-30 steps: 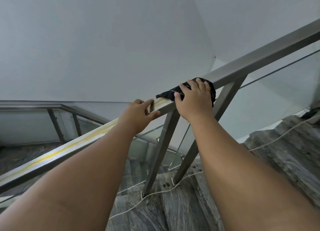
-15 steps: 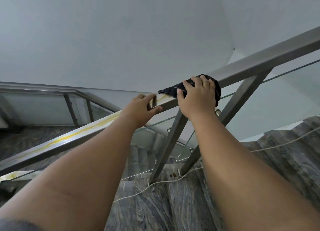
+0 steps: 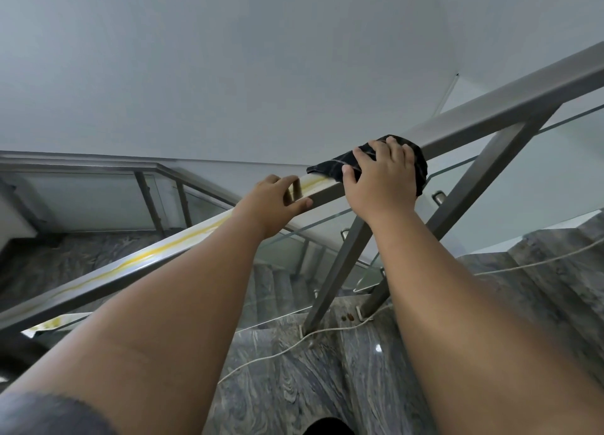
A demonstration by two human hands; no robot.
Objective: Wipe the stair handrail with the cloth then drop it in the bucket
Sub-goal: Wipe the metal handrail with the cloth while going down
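The sloping handrail (image 3: 483,114) carries a yellow smear (image 3: 153,255) along its lower stretch, which looks like the reason for wiping. The left hand (image 3: 277,202) grips the rail, seemingly for balance. The right hand (image 3: 382,179) presses the dark cloth (image 3: 340,165) flat over the top, ready to slide; no bucket shows.

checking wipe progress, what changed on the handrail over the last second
Little changed. The right hand presses the dark cloth on top of the handrail at the same spot above the slanted posts; no clear slide along the rail shows. The left hand keeps its grip on the rail just below the cloth. The yellow streak lower down remains unwiped. Mostly the camera view shifted.
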